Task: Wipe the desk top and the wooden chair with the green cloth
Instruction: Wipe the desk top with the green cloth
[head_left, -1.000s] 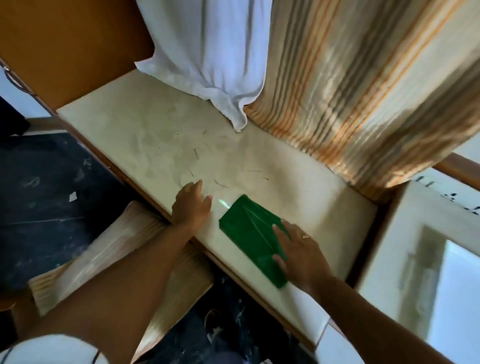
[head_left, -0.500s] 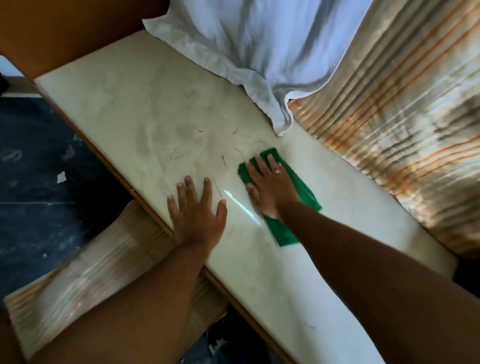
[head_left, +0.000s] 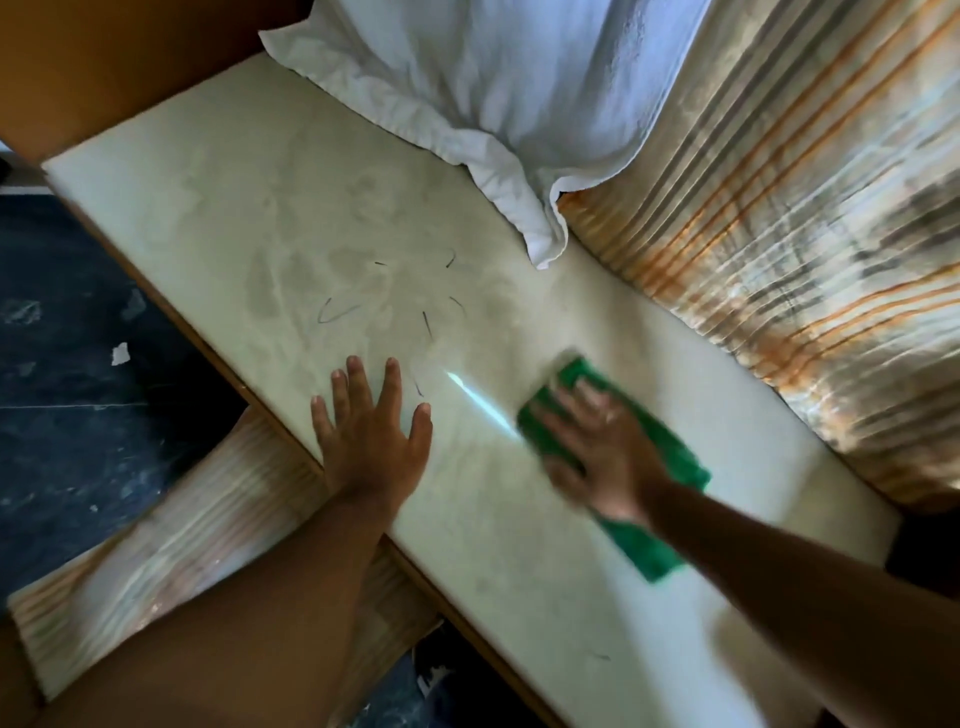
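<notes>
The pale desk top (head_left: 249, 218) runs diagonally from upper left to lower right, dusty, with a few short dark strands near its middle. My right hand (head_left: 597, 452) presses flat on the green cloth (head_left: 675, 457) on the desk's right part; both are motion-blurred. My left hand (head_left: 371, 431) rests flat on the desk near its front edge, fingers spread, holding nothing. The wooden chair (head_left: 171, 545), light and striped in grain, stands below the desk's front edge, partly hidden by my left forearm.
A white cloth (head_left: 493, 104) hangs down onto the desk's back edge. A striped orange and beige curtain (head_left: 779, 234) lies along the right back side. A brown wooden panel (head_left: 104, 67) closes the far left end. Dark floor (head_left: 78, 364) lies left of the desk.
My right hand has slid the green cloth to the right along the desk, away from the left hand. The left hand stays flat near the front edge.
</notes>
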